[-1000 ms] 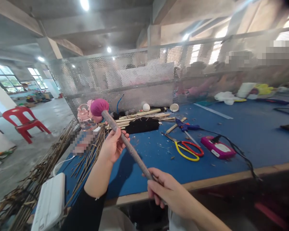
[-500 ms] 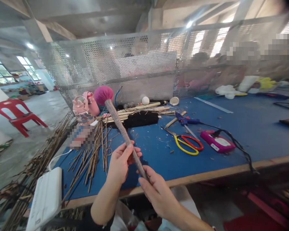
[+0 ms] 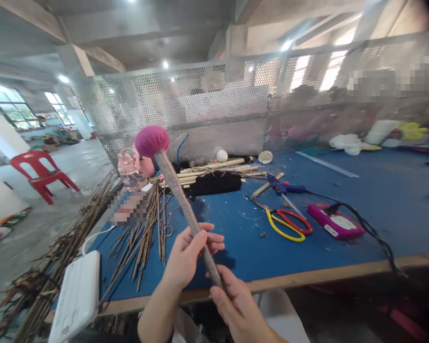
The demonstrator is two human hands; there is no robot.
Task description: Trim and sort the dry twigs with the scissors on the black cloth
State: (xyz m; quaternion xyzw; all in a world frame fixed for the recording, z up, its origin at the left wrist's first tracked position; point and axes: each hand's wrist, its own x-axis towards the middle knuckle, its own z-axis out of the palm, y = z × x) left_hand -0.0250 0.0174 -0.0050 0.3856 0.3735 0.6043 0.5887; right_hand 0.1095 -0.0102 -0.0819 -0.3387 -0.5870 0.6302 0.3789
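A long stick (image 3: 180,193) wrapped in greyish-brown material slants up and to the left, topped by a round head covered in magenta cloth (image 3: 152,141). Partway along the shaft is my left hand (image 3: 188,252), its thumb on top and its fingers around the far side. Lower down, my right hand (image 3: 236,300) grips the bottom end, thumb and fingers closed about it. The stick is held above the front of the blue table (image 3: 250,267). Thin brown twigs (image 3: 143,247) lie to the left of my hands.
Scissors (image 3: 288,226) with red and yellow handles lie on the right, near a blue glue gun (image 3: 286,186) and a magenta power box (image 3: 336,221). Behind are black cloth (image 3: 218,183) and a pink bottle (image 3: 132,174). A white power strip (image 3: 76,290) sits at the left edge.
The camera view has shifted, so the table contents appear further right and slightly lower. Both hands keep hold of the stick; my left hand's fingers are somewhat more extended.
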